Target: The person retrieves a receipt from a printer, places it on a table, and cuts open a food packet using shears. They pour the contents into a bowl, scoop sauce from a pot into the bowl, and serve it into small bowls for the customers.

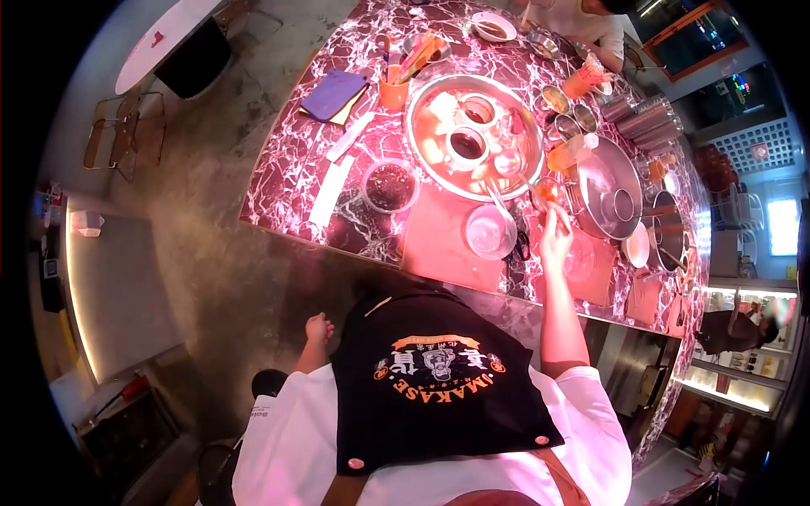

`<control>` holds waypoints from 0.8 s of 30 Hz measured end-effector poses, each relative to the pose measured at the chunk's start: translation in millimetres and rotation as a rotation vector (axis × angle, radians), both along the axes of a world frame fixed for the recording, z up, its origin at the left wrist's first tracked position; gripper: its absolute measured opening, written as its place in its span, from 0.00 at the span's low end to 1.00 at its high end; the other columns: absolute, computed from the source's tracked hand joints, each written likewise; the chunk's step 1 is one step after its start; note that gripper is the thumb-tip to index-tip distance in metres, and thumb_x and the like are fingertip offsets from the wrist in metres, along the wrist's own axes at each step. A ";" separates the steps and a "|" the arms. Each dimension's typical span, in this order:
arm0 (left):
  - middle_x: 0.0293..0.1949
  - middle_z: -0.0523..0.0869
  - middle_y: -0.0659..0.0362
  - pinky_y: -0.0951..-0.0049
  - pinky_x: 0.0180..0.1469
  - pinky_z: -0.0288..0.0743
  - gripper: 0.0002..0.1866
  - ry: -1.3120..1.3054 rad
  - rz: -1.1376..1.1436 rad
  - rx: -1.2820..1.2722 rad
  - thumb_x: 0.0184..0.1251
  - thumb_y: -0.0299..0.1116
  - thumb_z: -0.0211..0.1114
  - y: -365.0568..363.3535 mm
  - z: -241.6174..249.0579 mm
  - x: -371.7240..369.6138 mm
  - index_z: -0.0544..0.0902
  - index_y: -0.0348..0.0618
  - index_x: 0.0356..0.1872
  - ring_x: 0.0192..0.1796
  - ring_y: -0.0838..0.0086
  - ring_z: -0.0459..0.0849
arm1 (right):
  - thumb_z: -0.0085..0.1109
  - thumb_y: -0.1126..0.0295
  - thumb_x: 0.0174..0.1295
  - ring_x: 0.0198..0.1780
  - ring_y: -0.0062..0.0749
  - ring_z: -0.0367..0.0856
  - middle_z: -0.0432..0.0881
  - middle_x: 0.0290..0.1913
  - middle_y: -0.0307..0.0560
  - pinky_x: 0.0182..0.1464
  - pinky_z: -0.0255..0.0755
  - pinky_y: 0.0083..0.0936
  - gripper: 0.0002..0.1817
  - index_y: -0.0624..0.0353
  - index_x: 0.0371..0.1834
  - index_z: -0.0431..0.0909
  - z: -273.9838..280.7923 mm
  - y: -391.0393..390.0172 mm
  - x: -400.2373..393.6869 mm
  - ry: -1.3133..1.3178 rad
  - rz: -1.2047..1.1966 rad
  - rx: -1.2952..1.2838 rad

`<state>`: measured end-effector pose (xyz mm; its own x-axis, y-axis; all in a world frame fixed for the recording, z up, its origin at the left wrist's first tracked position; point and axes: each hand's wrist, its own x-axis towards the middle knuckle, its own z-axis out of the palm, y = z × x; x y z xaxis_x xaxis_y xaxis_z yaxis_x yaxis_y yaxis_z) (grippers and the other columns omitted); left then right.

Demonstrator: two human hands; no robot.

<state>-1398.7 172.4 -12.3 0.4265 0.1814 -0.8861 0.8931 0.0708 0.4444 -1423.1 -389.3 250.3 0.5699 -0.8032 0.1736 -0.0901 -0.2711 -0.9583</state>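
Observation:
My right hand (553, 223) reaches over the table's near side, its fingers drawn together at a small dish with orange contents (548, 192). What they hold, if anything, is too small to tell. Just beyond is a large round tray (417, 156) with food and two cups of dark liquid. A clear bowl (490, 233) lies to the left of my right hand, and a wide metal pan (609, 173) to its right. My left hand (318, 327) is curled closed beside my body, below the table edge, with nothing visible in it.
On the marbled table (287, 181) are a dark notebook (334, 94), a bowl of dark contents (390, 185), an orange utensil holder (393, 94) and stacked metal cups (651, 120). A person (582, 27) is at the far side. Another person (736, 329) stands by lit shelves.

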 end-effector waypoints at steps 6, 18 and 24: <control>0.24 0.77 0.60 0.78 0.16 0.68 0.08 -0.033 0.003 -0.001 0.68 0.37 0.57 -43.5 15.2 0.1 0.74 0.45 0.41 0.19 0.75 0.76 | 0.48 0.70 0.70 0.29 0.22 0.80 0.81 0.32 0.46 0.35 0.77 0.17 0.11 0.68 0.46 0.74 -63.9 -51.6 25.2 0.056 -0.067 0.110; 0.23 0.76 0.61 0.77 0.18 0.70 0.08 0.016 -0.019 0.022 0.69 0.39 0.56 -31.0 13.9 -12.4 0.74 0.47 0.38 0.20 0.75 0.76 | 0.44 0.70 0.71 0.32 0.30 0.83 0.82 0.34 0.51 0.35 0.78 0.21 0.12 0.67 0.49 0.72 -54.2 -46.9 6.7 -0.101 -0.178 0.370; 0.21 0.75 0.61 0.76 0.16 0.69 0.07 0.038 -0.085 0.080 0.68 0.38 0.56 -4.8 3.3 -4.6 0.73 0.47 0.35 0.18 0.75 0.75 | 0.46 0.69 0.70 0.32 0.32 0.83 0.82 0.35 0.55 0.35 0.78 0.23 0.12 0.68 0.48 0.71 -3.4 -18.4 -6.3 -0.196 -0.089 0.352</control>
